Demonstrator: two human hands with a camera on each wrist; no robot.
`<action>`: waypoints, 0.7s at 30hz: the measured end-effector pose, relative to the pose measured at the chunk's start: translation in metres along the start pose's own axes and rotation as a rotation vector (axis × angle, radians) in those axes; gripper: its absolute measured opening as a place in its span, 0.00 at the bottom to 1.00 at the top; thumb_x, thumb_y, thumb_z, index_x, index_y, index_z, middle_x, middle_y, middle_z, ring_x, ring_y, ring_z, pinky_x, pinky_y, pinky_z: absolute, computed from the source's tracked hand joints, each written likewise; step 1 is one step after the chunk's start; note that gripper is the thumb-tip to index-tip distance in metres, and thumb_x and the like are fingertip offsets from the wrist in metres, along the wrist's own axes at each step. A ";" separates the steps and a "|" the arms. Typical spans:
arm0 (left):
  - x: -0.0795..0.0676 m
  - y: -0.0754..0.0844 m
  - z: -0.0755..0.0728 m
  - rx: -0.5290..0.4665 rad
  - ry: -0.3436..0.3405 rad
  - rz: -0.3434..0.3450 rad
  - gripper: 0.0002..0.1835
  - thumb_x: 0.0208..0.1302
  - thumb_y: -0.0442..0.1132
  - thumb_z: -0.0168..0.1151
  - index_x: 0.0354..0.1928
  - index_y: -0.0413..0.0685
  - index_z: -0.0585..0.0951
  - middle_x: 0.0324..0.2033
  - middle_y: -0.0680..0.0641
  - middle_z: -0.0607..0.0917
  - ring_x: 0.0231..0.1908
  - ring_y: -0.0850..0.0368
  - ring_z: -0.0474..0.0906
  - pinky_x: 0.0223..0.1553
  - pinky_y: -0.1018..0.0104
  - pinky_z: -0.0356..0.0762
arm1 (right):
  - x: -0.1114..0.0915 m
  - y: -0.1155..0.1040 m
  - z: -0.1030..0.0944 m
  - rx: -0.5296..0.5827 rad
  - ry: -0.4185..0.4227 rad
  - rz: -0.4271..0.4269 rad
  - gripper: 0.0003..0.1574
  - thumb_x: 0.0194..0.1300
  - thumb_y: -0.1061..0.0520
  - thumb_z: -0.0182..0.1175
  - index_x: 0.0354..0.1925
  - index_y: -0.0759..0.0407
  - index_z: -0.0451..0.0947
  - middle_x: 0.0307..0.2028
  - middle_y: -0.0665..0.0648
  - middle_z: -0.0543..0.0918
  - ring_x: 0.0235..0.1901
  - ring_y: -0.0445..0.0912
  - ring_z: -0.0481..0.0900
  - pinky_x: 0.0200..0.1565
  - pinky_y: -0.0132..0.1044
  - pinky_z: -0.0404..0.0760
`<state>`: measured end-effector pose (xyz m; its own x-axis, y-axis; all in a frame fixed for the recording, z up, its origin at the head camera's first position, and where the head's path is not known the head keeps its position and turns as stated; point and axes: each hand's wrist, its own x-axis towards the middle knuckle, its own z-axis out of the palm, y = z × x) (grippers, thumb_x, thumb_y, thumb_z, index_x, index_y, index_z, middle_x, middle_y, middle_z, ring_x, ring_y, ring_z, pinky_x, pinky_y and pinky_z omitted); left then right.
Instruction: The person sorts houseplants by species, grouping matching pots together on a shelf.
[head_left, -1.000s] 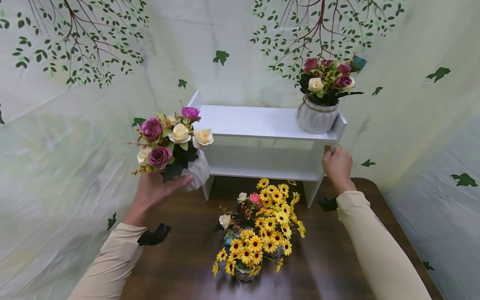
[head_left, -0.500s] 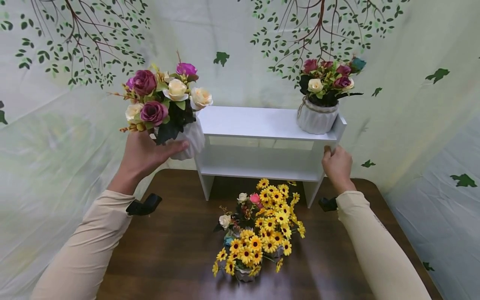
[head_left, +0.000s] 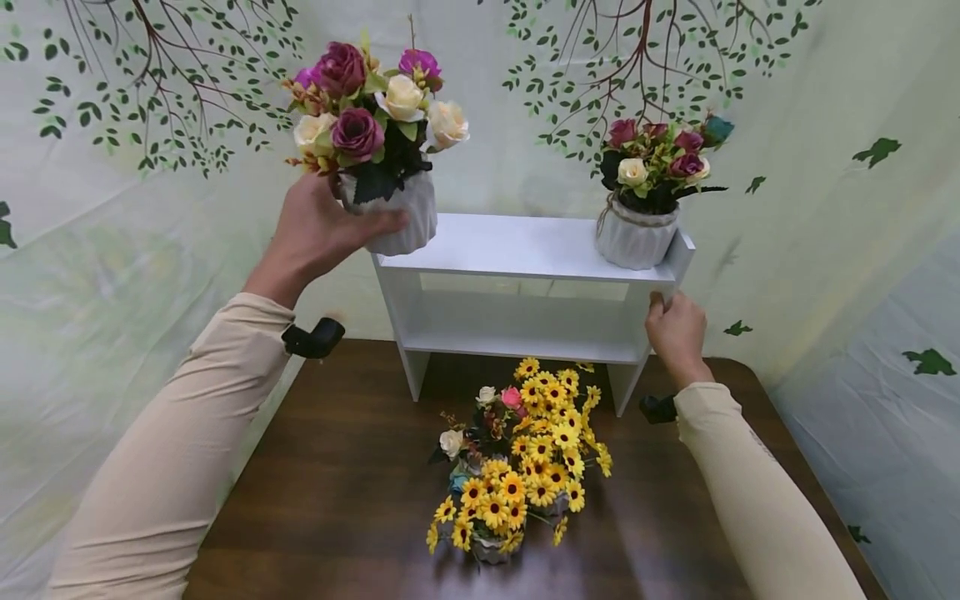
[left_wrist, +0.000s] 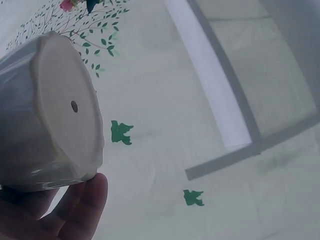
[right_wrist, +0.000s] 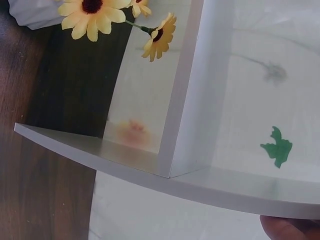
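My left hand [head_left: 318, 233] grips a whitish ribbed flowerpot [head_left: 412, 212] of purple and cream roses [head_left: 357, 135], thumb across its front. The pot is raised above the left end of a white two-tier shelf [head_left: 517, 246]. In the left wrist view the pot's pale underside [left_wrist: 70, 132] shows a small drain hole, with fingertips [left_wrist: 95, 195] curled at its lower edge. My right hand [head_left: 677, 333] holds the shelf's right side panel, its fingers curled. From the right wrist view, only a bit of that hand [right_wrist: 285, 227] shows at the panel's edge [right_wrist: 225, 200].
A second rose pot [head_left: 636, 233] with twine round its rim stands on the shelf's top right. Pots of yellow daisies [head_left: 551, 433] and a smaller rose bunch [head_left: 452, 443] crowd the brown table [head_left: 337, 500] in front of the shelf. A leaf-printed cloth [head_left: 480, 167] hangs behind.
My left hand has lifted the rose pot from beside the shelf's left end, up and then rightward over the top board. The right hand and the shelf have stayed put.
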<state>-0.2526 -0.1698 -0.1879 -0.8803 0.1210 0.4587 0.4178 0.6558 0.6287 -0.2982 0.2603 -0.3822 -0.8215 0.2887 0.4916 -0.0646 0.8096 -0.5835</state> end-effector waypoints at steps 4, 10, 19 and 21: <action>0.017 0.007 0.009 -0.028 -0.005 -0.062 0.50 0.50 0.51 0.78 0.74 0.55 0.63 0.69 0.46 0.73 0.69 0.51 0.68 0.70 0.50 0.68 | -0.001 0.002 0.000 -0.001 0.001 -0.003 0.22 0.74 0.56 0.49 0.25 0.68 0.72 0.18 0.63 0.74 0.21 0.57 0.70 0.24 0.41 0.62; 0.042 0.019 0.031 -0.001 -0.005 -0.130 0.51 0.49 0.55 0.77 0.74 0.56 0.61 0.71 0.48 0.71 0.70 0.53 0.67 0.70 0.55 0.67 | -0.001 0.004 -0.002 0.002 0.005 -0.003 0.22 0.74 0.56 0.49 0.27 0.69 0.74 0.19 0.64 0.74 0.22 0.57 0.70 0.25 0.41 0.62; 0.066 0.028 0.067 -0.029 -0.018 -0.184 0.52 0.47 0.57 0.78 0.73 0.54 0.62 0.69 0.48 0.73 0.68 0.55 0.70 0.69 0.63 0.68 | -0.001 0.002 0.000 0.006 0.006 0.006 0.22 0.73 0.56 0.50 0.26 0.70 0.74 0.20 0.67 0.76 0.23 0.60 0.72 0.26 0.45 0.65; 0.070 0.027 0.076 -0.038 -0.024 -0.196 0.52 0.47 0.56 0.78 0.73 0.53 0.62 0.69 0.48 0.73 0.68 0.55 0.70 0.69 0.63 0.68 | -0.001 0.001 -0.001 0.009 0.004 0.003 0.21 0.73 0.56 0.50 0.27 0.70 0.74 0.20 0.67 0.76 0.23 0.60 0.72 0.26 0.44 0.65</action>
<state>-0.3199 -0.0871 -0.1864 -0.9507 0.0118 0.3100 0.2453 0.6402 0.7280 -0.2971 0.2617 -0.3827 -0.8197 0.2930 0.4923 -0.0671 0.8043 -0.5904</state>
